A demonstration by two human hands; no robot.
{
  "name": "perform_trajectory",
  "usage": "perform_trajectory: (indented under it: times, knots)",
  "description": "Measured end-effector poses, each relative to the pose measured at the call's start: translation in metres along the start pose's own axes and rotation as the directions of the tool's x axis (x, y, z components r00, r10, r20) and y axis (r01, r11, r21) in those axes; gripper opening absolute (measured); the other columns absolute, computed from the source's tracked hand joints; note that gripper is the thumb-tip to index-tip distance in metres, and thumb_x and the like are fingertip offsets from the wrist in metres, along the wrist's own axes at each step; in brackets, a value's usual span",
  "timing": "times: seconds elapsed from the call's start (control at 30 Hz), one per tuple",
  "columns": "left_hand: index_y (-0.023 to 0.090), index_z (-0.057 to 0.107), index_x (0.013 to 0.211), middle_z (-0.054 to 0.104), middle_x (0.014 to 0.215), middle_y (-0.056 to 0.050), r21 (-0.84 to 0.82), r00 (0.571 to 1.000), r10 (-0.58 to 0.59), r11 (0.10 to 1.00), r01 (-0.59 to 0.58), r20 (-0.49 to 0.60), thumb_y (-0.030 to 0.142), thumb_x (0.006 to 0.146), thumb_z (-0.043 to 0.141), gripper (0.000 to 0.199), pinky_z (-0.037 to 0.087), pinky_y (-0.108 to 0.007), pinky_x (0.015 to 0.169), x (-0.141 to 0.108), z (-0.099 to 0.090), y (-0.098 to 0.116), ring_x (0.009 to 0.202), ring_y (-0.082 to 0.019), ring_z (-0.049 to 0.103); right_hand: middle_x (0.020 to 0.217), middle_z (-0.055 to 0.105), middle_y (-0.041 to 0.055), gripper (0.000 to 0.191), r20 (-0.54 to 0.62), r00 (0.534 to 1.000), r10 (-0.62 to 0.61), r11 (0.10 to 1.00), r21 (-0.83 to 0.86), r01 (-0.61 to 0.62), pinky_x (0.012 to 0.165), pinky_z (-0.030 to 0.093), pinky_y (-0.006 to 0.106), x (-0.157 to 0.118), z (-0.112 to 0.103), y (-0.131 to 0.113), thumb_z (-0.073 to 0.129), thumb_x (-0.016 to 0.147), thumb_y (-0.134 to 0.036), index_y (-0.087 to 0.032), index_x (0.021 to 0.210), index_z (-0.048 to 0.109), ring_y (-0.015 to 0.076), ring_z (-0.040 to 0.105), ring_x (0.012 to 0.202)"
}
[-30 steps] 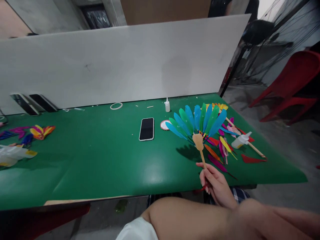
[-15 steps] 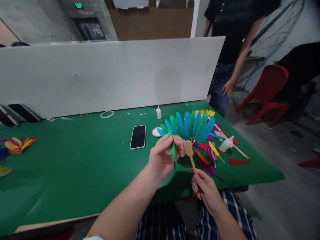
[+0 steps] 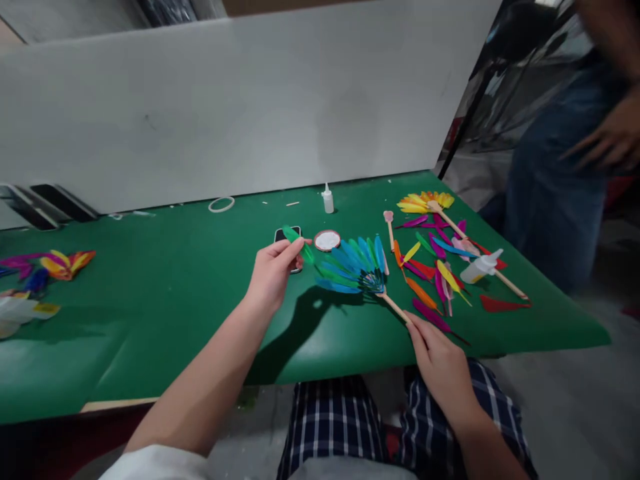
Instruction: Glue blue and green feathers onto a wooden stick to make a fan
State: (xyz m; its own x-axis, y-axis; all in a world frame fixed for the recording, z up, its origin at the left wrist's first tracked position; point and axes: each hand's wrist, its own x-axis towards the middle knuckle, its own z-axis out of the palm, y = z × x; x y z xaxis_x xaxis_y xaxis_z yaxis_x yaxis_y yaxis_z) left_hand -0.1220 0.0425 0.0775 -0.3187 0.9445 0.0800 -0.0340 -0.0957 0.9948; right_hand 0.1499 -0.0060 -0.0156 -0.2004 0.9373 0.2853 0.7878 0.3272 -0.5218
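Between the fingertips of my left hand [image 3: 276, 270] is a green feather [image 3: 291, 233], held above a smartphone [image 3: 296, 269] that it partly covers. My right hand [image 3: 440, 353] grips the wooden handle of a feather fan [image 3: 353, 263] made of blue and green feathers. The fan is tilted to the left over the green table, its feathers spread toward my left hand. Just behind the fan lies a round white disc with a red rim [image 3: 327, 241]. Loose feathers [image 3: 423, 290] in several colours lie to the right of the fan.
A yellow feather fan [image 3: 425, 201] and a glue bottle [image 3: 483, 267] are at the right; another small bottle [image 3: 328, 199] stands near the white board [image 3: 260, 107]. More feathers [image 3: 63, 263] lie at the left. A person in jeans [image 3: 555, 160] stands beyond the table's right end.
My left hand has moved left with the green feather, away from the fan. My right hand has swung the fan's feathers down and left. The view has tipped downward.
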Motion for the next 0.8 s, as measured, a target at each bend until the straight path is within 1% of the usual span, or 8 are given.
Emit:
perform_trajectory:
  times: [0.13,0.27,0.4,0.5,0.57,0.67,0.73,0.8]
  knots:
    - [0.014,0.058,0.056,0.051,0.053,0.002,0.123,0.994,-0.042,0.992,0.03,0.096,0.032,0.066,0.066,0.022,0.035,-0.021,0.053,0.012,0.007,-0.017,0.053,-0.008,0.046,0.098,0.066,0.0057,0.031,0.023,0.999,-0.05,0.992,-0.116,0.052,0.067,0.049,0.025,-0.007,0.0,-0.005,0.038,0.085,-0.028,-0.019,0.107,0.059,0.0172,0.064,0.079]
    - [0.015,0.063,0.069,0.056,0.056,0.001,0.208,0.975,-0.114,0.975,0.074,0.189,0.03,0.062,0.068,0.017,0.035,-0.021,0.052,0.023,0.017,-0.031,0.053,-0.008,0.048,0.096,0.067,0.0054,0.03,0.02,0.996,-0.091,0.991,-0.099,0.092,0.067,0.048,0.023,-0.015,-0.002,-0.003,0.041,0.084,-0.027,-0.018,0.108,0.057,0.0151,0.064,0.077]
    - [0.014,0.066,0.073,0.061,0.062,-0.003,0.287,0.961,-0.182,0.951,0.118,0.207,0.035,0.064,0.065,0.023,0.035,-0.022,0.05,0.031,0.017,-0.041,0.056,-0.011,0.052,0.084,0.067,0.0044,0.027,0.076,0.992,-0.101,0.989,-0.1,0.108,0.065,0.045,0.022,-0.019,-0.008,0.0,0.045,0.083,-0.027,-0.019,0.104,0.059,0.0132,0.062,0.07]
    - [0.014,0.068,0.076,0.062,0.065,-0.004,0.319,0.958,-0.198,0.939,0.125,0.209,0.036,0.063,0.066,0.026,0.035,-0.023,0.051,0.035,0.017,-0.047,0.058,-0.011,0.052,0.085,0.065,0.0036,0.025,0.059,0.995,-0.085,0.992,-0.087,0.089,0.067,0.044,0.022,-0.015,-0.016,0.0,0.048,0.081,-0.029,-0.02,0.101,0.06,0.0129,0.061,0.073]
    - [0.014,0.069,0.079,0.061,0.063,-0.003,0.338,0.955,-0.194,0.935,0.111,0.223,0.035,0.063,0.066,0.026,0.034,-0.023,0.052,0.037,0.018,-0.051,0.056,-0.01,0.05,0.087,0.064,0.0035,0.023,0.022,0.996,-0.081,0.995,-0.057,0.083,0.068,0.045,0.022,-0.005,-0.023,-0.002,0.049,0.08,-0.029,-0.021,0.098,0.061,0.0131,0.061,0.076]
    - [0.018,0.067,0.089,0.053,0.056,0.002,0.403,0.958,-0.142,0.915,0.031,0.25,0.033,0.064,0.066,0.029,0.03,-0.023,0.049,0.04,0.022,-0.054,0.049,-0.008,0.042,0.085,0.064,0.0035,0.02,-0.073,0.994,-0.082,0.996,0.014,0.083,0.067,0.045,0.023,0.025,-0.035,-0.013,0.049,0.08,-0.028,-0.021,0.093,0.063,0.0128,0.06,0.075]
    - [0.02,0.064,0.099,0.05,0.055,0.004,0.452,0.956,-0.088,0.891,-0.051,0.281,0.03,0.065,0.065,0.035,0.028,-0.023,0.048,0.044,0.024,-0.055,0.046,-0.007,0.036,0.085,0.064,0.0028,0.019,-0.11,0.985,-0.133,0.987,0.079,0.142,0.066,0.045,0.023,0.052,-0.039,-0.023,0.051,0.079,-0.025,-0.021,0.094,0.063,0.0117,0.059,0.074]
    - [0.022,0.058,0.108,0.052,0.062,0.003,0.458,0.946,-0.038,0.88,-0.122,0.323,0.025,0.065,0.065,0.043,0.029,-0.022,0.049,0.049,0.025,-0.055,0.046,-0.006,0.034,0.084,0.063,0.0021,0.02,-0.155,0.972,-0.176,0.97,0.144,0.198,0.066,0.045,0.023,0.078,-0.038,-0.033,0.049,0.08,-0.023,-0.022,0.096,0.062,0.011,0.058,0.073]
